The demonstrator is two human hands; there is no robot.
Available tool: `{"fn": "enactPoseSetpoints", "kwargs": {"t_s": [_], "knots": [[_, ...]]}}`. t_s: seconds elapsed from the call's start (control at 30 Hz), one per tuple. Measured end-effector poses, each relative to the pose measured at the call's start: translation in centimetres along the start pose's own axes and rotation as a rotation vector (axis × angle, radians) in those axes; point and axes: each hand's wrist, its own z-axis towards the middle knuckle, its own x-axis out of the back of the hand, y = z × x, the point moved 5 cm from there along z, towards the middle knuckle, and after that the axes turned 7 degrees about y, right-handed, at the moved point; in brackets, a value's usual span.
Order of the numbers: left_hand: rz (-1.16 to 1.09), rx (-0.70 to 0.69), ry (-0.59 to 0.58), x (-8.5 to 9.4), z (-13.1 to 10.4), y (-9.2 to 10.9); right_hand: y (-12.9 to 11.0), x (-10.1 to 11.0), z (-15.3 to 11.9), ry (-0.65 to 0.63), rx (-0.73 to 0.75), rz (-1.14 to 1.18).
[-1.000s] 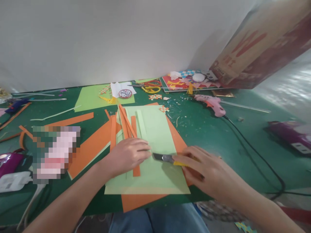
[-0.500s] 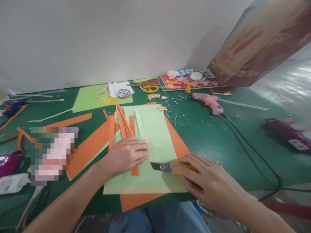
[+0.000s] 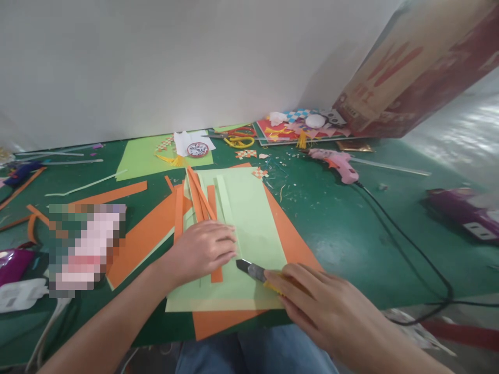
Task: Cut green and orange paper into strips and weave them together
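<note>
starting on the left, there's an orange sheet (image 3: 144, 246) lying askew on the tabletop (image 3: 331, 223), then a loose bunch of orange strips (image 3: 178, 210). those look light and bendy, so i'd guess they slide easily; press them flat rather than pinch. the left hand (image 3: 205, 249) is palm down across them, fingers close together; can't tell if it grips anything underneath. the pale green sheet (image 3: 257, 223) sits right in front of the person, on top of more orange paper. looks like thin card, stiffish but easy to crease, so imo hold it down with spread fingers well off the blade line. the cutter knife (image 3: 253, 271) is over it, tip just beside the left fingertips, kinda close. the right hand (image 3: 323, 298) is wrapped round its yellow handle, def the only safe spot to grab.
</note>
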Motion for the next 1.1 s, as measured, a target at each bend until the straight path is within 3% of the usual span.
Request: {"fn": "enactPoseSetpoints", "kwargs": {"t_s": [0.33, 1.1], "knots": [[0.007, -0.003, 0.002, 0.0, -0.1, 0.0, 0.2, 0.4, -0.1, 0.047, -0.056, 0.010], [0.036, -0.026, 0.064, 0.0, 0.0, 0.2, 2.6, -1.0, 2.9, 0.087, -0.047, -0.095]]}}
